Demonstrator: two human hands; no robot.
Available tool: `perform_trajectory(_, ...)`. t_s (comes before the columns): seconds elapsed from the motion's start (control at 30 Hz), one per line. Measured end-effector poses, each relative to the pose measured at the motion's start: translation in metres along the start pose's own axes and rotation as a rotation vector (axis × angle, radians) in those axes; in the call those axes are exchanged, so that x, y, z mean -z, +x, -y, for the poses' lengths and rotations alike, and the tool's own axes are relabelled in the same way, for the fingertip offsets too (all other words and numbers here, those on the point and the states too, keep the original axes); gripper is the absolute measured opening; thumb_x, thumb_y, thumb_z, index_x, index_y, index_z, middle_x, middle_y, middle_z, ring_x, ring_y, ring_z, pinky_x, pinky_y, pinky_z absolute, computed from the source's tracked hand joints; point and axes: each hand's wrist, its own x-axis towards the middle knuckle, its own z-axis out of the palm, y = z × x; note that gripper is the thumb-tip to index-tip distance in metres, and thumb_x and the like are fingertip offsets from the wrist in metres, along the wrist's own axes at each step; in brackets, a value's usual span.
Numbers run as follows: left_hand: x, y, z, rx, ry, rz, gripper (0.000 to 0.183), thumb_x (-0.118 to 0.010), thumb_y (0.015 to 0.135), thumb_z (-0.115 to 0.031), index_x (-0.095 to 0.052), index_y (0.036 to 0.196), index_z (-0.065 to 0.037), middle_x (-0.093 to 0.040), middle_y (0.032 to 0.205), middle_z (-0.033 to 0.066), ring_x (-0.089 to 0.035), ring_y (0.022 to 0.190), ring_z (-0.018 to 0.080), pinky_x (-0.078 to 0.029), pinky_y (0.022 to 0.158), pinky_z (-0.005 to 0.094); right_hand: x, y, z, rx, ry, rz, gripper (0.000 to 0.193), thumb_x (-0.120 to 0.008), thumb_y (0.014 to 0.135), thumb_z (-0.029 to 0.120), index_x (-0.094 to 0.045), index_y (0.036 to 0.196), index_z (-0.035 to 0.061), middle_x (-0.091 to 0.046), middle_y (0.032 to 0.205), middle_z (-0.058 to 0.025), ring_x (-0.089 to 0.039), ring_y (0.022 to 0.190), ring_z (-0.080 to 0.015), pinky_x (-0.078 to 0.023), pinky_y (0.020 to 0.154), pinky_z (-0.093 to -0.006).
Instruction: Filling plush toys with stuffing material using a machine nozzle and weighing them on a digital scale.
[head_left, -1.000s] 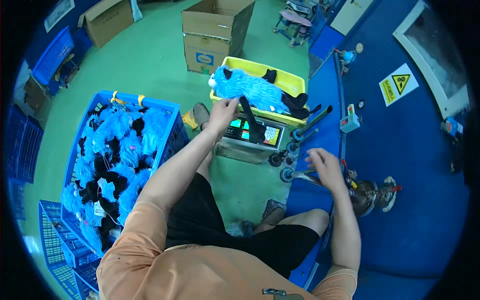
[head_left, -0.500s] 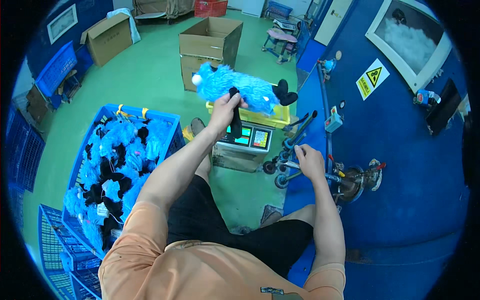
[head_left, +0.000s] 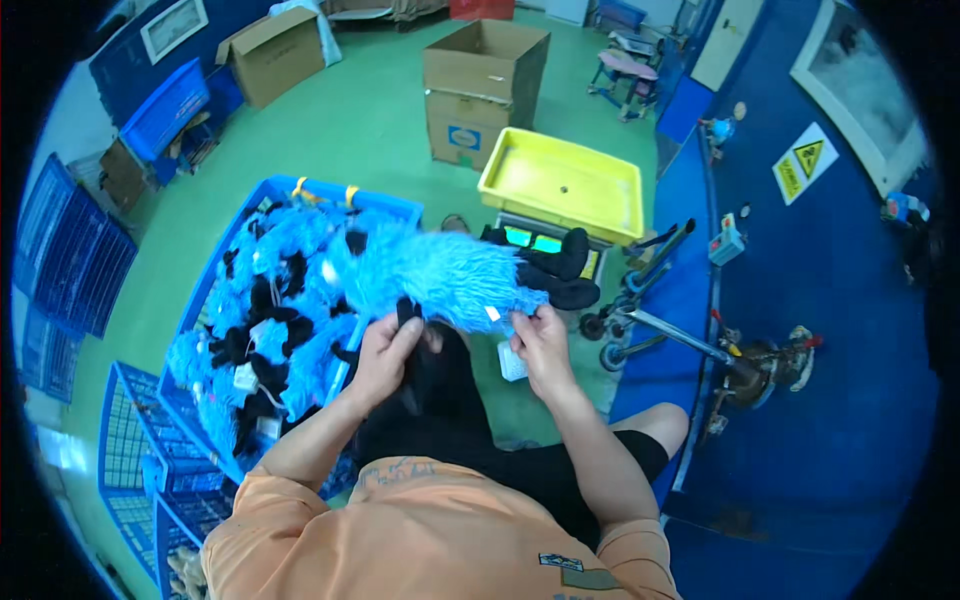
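Note:
A fluffy blue plush toy (head_left: 440,270) with black limbs is stretched sideways in front of me, its black feet pointing right. My left hand (head_left: 390,355) is closed around one of its black arms. At the toy's lower right edge, my right hand (head_left: 543,350) pinches the blue fur close to a small white label. Below that pinch hangs a white tag (head_left: 512,362). To the left, a blue crate (head_left: 388,207) is heaped with similar blue and black plush pieces (head_left: 270,330), partly hidden behind the toy.
Beyond the toy, a yellow tray (head_left: 565,190) sits on a scale (head_left: 535,238) with a lit display. A metal pipe (head_left: 680,335) juts from the blue machine (head_left: 820,440) at right. A tall cardboard box (head_left: 480,100) stands further back. More blue crates (head_left: 135,435) are at left.
The plush toy has come away from above the scale, nearer and to the left. My right hand has left the pipe's end and now grips the toy too.

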Motion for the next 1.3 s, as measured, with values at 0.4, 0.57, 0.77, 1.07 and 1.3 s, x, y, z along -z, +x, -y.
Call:
perform_trajectory(0.4,0.065,0.014,0.074,-0.529,1.127,0.348,0.068,-0.078,0.073,-0.032,-0.050,0.131,-0.009,-0.065,0.104,0.0181,-0.062,0.089,0.0381,-0.050,0.079,0.0428,-0.017,-0.044,-0.028,-0.296,-0.117,0.391,0.017,-0.051,0.100,0.010,-0.058,0.115,0.0045,-0.061,0.079,-0.0056,-0.050,0.055,-0.0092,-0.038,0.051,-0.0213)
perform_trajectory(0.57,0.077,0.018,0.100,-0.220,1.219,0.519,0.062,-0.073,0.074,-0.022,-0.050,0.131,-0.009,-0.062,0.100,0.0171,-0.061,0.092,0.0386,-0.049,0.083,0.0437,0.005,-0.022,-0.062,0.352,-0.977,0.380,0.016,-0.049,0.097,0.011,-0.061,0.107,0.0042,-0.060,0.069,-0.0067,-0.052,0.050,-0.0170,-0.042,0.051,-0.0313)
perform_trajectory(0.77,0.064,0.010,0.095,-0.264,1.205,0.489,0.060,-0.071,0.076,-0.021,-0.051,0.132,-0.012,-0.062,0.102,0.0150,-0.060,0.095,0.0375,-0.049,0.084,0.0449,0.006,0.015,-0.096,0.150,-1.127,0.537,0.015,-0.052,0.095,0.013,-0.063,0.102,0.0048,-0.062,0.072,-0.0061,-0.054,0.053,-0.0178,-0.045,0.052,-0.0330)
perform_trajectory(1.07,0.066,-0.005,0.114,-0.381,1.213,0.423,0.060,-0.071,0.077,-0.022,-0.052,0.133,-0.015,-0.060,0.116,0.0113,-0.060,0.103,0.0342,-0.048,0.091,0.0438,-0.026,-0.012,-0.073,-0.436,-0.445,0.480,0.017,-0.059,0.094,0.020,-0.066,0.094,0.0042,-0.064,0.075,-0.0035,-0.056,0.059,-0.0197,-0.047,0.054,-0.0331)
perform_trajectory(1.3,0.056,-0.015,0.114,-0.492,1.268,0.316,0.061,-0.072,0.077,-0.025,-0.051,0.134,-0.017,-0.057,0.122,0.0083,-0.057,0.112,0.0326,-0.044,0.100,0.0514,-0.014,-0.032,-0.084,-0.204,-0.382,0.404,0.020,-0.060,0.094,0.019,-0.069,0.099,0.0011,-0.068,0.084,-0.0079,-0.061,0.071,-0.0203,-0.051,0.060,-0.0351)
